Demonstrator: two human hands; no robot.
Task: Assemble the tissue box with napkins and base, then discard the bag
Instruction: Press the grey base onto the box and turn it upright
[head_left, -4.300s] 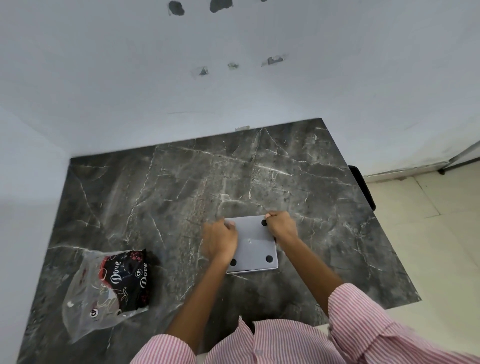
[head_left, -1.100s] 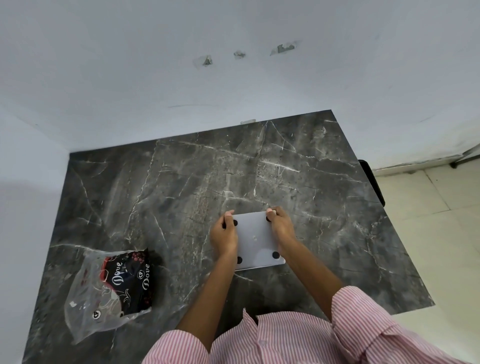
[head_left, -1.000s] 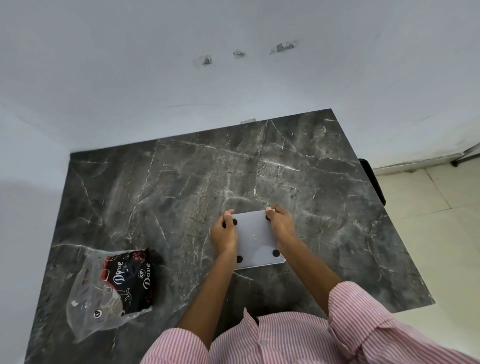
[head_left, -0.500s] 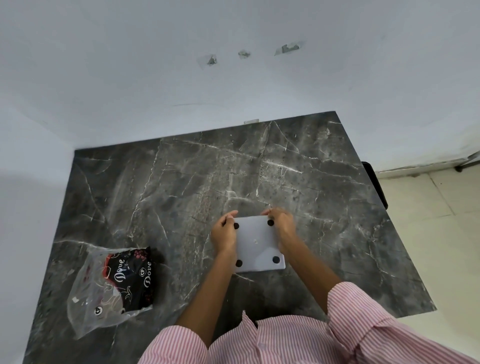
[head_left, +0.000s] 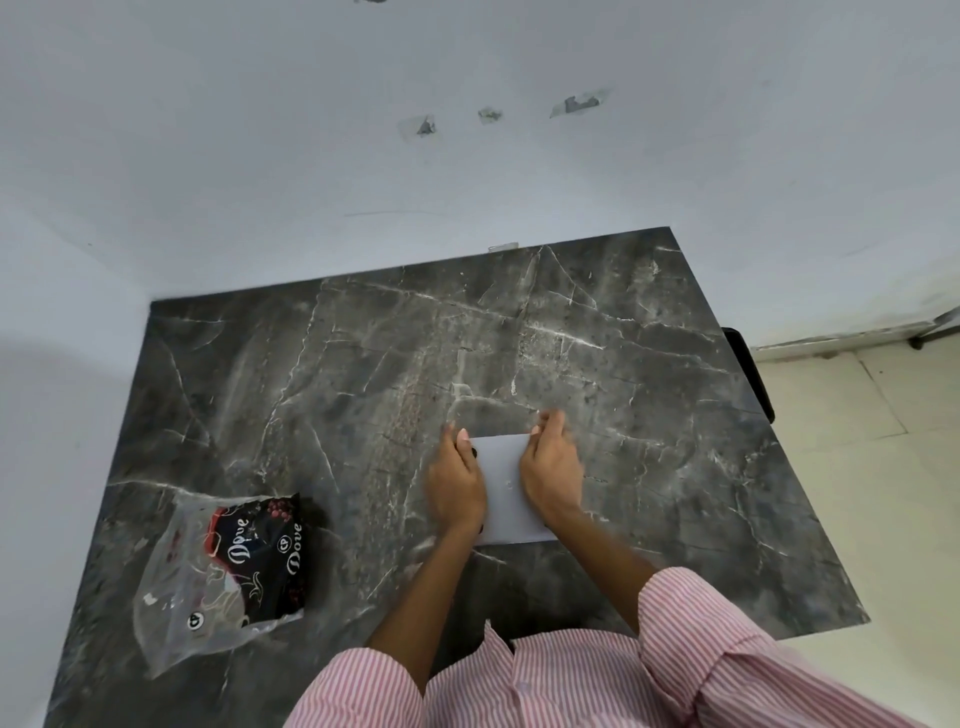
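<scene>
A grey tissue box (head_left: 503, 488) lies upside down on the dark marble table (head_left: 363, 374), its flat base with black rubber feet facing up. My left hand (head_left: 457, 483) clasps its left side and covers the left feet. My right hand (head_left: 550, 467) lies over its right side, fingers blurred near the far corner. Both hands press on the box. The napkins are hidden inside or under it. An opened clear plastic bag (head_left: 228, 566) with a black printed "Dove" panel lies flat near the table's front left.
A white wall runs along the table's far and left edges. A black chair back (head_left: 748, 374) stands beyond the table's right edge, over pale floor tiles (head_left: 883, 493). My pink striped sleeves fill the bottom of the view.
Both hands have slid inward over the base, now covering the black feet that showed before. The box has stayed in place. The bag has not moved.
</scene>
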